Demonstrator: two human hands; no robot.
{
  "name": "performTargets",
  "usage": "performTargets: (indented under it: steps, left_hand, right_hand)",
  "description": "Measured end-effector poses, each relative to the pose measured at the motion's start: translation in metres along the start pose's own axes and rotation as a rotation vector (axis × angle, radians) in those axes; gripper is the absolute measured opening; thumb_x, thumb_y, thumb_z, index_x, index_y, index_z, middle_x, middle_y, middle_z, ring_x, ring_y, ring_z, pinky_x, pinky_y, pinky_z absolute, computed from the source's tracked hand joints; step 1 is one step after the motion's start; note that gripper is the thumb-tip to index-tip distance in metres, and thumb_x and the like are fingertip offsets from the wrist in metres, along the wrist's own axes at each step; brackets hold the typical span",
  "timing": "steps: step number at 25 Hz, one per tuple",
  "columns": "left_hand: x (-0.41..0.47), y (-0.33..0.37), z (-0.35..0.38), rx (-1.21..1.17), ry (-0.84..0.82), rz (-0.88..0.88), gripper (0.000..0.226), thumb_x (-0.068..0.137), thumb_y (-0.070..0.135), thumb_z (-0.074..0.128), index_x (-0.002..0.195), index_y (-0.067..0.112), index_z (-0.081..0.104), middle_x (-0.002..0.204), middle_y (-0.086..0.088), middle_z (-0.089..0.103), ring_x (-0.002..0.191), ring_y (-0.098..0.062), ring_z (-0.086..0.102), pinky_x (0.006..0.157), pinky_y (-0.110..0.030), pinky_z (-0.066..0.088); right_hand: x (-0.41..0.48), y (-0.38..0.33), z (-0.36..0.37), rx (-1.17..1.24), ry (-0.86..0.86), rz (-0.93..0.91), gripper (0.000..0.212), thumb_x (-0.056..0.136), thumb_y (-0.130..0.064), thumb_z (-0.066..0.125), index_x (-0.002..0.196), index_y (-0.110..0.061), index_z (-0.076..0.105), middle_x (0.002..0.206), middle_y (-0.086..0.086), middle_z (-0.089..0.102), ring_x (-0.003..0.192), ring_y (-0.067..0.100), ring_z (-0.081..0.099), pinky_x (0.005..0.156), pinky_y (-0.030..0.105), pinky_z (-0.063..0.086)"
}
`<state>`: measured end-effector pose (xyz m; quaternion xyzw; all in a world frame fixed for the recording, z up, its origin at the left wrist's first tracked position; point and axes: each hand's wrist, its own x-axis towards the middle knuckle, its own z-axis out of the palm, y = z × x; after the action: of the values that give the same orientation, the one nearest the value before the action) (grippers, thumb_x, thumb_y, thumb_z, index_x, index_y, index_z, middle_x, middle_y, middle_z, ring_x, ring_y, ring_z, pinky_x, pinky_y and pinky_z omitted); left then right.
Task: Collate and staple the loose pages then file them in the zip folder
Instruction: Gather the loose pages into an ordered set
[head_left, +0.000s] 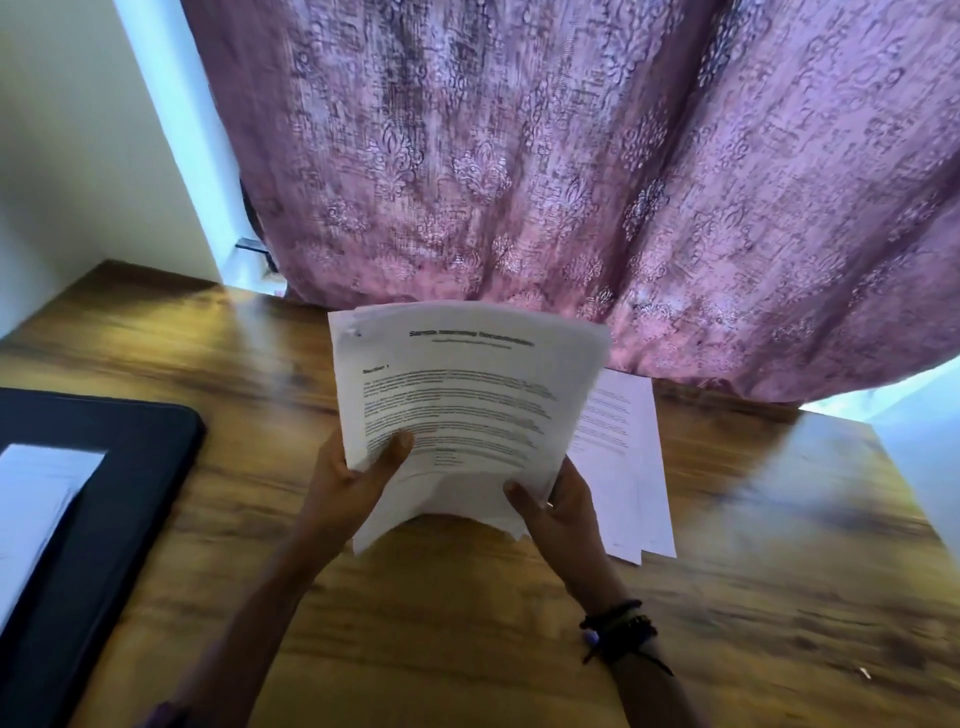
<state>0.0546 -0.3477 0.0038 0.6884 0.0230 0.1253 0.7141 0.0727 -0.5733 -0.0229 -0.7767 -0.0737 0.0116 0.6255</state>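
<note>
**Both grips on the page stack, print lost to blur**

Motion smear covers the whole frame, so none of the print on the top sheet can be read. A bold centred title, a thinner line beneath it, a short bold side heading and several paragraphs show only as dark bands. A small dark mark sits at the sheet's upper left corner, and whether it is a staple or a smudge cannot be told.

The stack of pages (467, 395) is up off the table (467, 634) at centre frame, its top edge tipped toward the curtain (571, 156). The sheets are white and unevenly aligned, fanned along the right side, and the bottom edge bows upward.

The left grip (353, 483) pinches the lower left edge, thumb laid on the printed face, fingers hidden behind the paper. The right grip (561, 514) pinches the lower right corner the same way, thumb in front and fingers out of sight. Dark bracelets (618, 629) circle that wrist.

Just right of the stack and partly hidden by it, loose pages (628, 467) lie flat on the table, their text faint. At the left edge of the frame sits the dark zip folder (119, 519), cut off by the border, with a white sheet (36, 509) resting on it, also cut off. The zip itself cannot be made out.
</note>
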Motion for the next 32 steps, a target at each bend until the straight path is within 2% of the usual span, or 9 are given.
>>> performTargets:
  steps: [3,7,10,14,19,22,25,28,32]
  left_hand:
    - [-0.003,-0.003,-0.002,0.059,0.060,-0.018,0.026,0.088,0.007,0.065,0.103,0.027,0.065,0.093,0.029,0.071,0.093,0.004,0.068,0.071,-0.011,0.053]
    - [0.000,-0.003,-0.007,0.091,0.143,-0.049,0.021,0.085,0.011,0.070,0.090,0.031,0.068,0.075,0.033,0.068,0.079,0.010,0.067,0.063,-0.006,0.049]
    - [0.000,-0.004,-0.007,0.032,0.202,-0.077,0.020,0.084,0.008,0.071,0.084,0.027,0.068,0.068,0.029,0.069,0.069,0.009,0.067,0.056,-0.007,0.048]
    - [-0.004,-0.006,-0.006,-0.011,0.209,-0.116,0.017,0.084,0.007,0.069,0.086,0.024,0.068,0.069,0.026,0.070,0.069,0.005,0.069,0.055,-0.009,0.049]
    - [-0.010,-0.010,-0.006,-0.050,0.195,-0.190,0.013,0.084,0.012,0.071,0.096,0.017,0.071,0.082,0.015,0.075,0.078,-0.008,0.073,0.057,-0.015,0.053]
    - [-0.014,-0.006,-0.004,-0.090,0.167,-0.217,0.018,0.084,0.012,0.071,0.101,0.013,0.071,0.088,0.010,0.076,0.080,-0.011,0.073,0.058,-0.017,0.054]
    - [-0.015,0.000,-0.003,-0.136,0.155,-0.247,0.017,0.083,0.013,0.071,0.099,0.014,0.071,0.090,0.005,0.077,0.080,-0.014,0.074,0.059,-0.019,0.055]
    - [-0.013,0.002,-0.003,-0.141,0.116,-0.261,0.021,0.082,0.017,0.071,0.102,0.012,0.071,0.094,0.000,0.077,0.084,-0.019,0.074,0.063,-0.024,0.058]
    - [-0.013,0.000,0.007,-0.164,0.068,-0.283,0.031,0.080,0.022,0.072,0.108,0.008,0.070,0.100,-0.006,0.076,0.090,-0.024,0.073,0.072,-0.032,0.060]
  right_hand:
    - [-0.001,-0.003,-0.004,0.045,-0.038,0.060,0.029,0.096,-0.025,0.056,0.123,-0.016,0.059,0.117,-0.005,0.069,0.109,0.009,0.065,0.083,0.028,0.058]
    - [0.018,0.030,-0.049,-0.332,0.383,0.303,0.048,0.088,-0.045,0.064,0.120,-0.009,0.058,0.116,0.005,0.064,0.110,0.017,0.061,0.088,0.035,0.048]
    - [0.028,0.056,-0.087,-0.680,0.299,0.632,0.086,0.080,-0.047,0.075,0.143,-0.001,0.038,0.143,0.020,0.044,0.136,0.036,0.037,0.109,0.043,0.031]
    - [0.036,0.058,-0.099,-0.747,0.260,0.624,0.094,0.071,-0.035,0.086,0.140,-0.001,0.032,0.138,0.023,0.045,0.134,0.039,0.034,0.101,0.043,0.036]
    - [0.039,0.059,-0.108,-0.576,0.261,0.598,0.085,0.068,-0.018,0.089,0.134,-0.009,0.036,0.124,0.017,0.054,0.121,0.037,0.046,0.089,0.040,0.042]
    - [0.029,0.054,-0.110,-0.449,0.259,0.429,0.058,0.074,-0.002,0.080,0.123,-0.016,0.053,0.118,0.010,0.059,0.100,0.029,0.055,0.082,0.037,0.048]
    - [0.014,0.047,-0.113,-0.260,0.242,0.293,0.047,0.080,-0.001,0.075,0.117,-0.030,0.066,0.126,0.002,0.065,0.113,0.023,0.062,0.095,0.042,0.053]
    - [-0.004,0.029,-0.114,-0.044,0.175,0.220,0.052,0.084,-0.002,0.072,0.128,-0.027,0.063,0.130,-0.006,0.065,0.118,0.013,0.061,0.097,0.032,0.052]
    - [-0.025,0.013,-0.116,0.298,0.039,0.260,0.063,0.073,-0.018,0.082,0.132,-0.022,0.061,0.138,0.000,0.060,0.128,0.022,0.056,0.106,0.040,0.046]
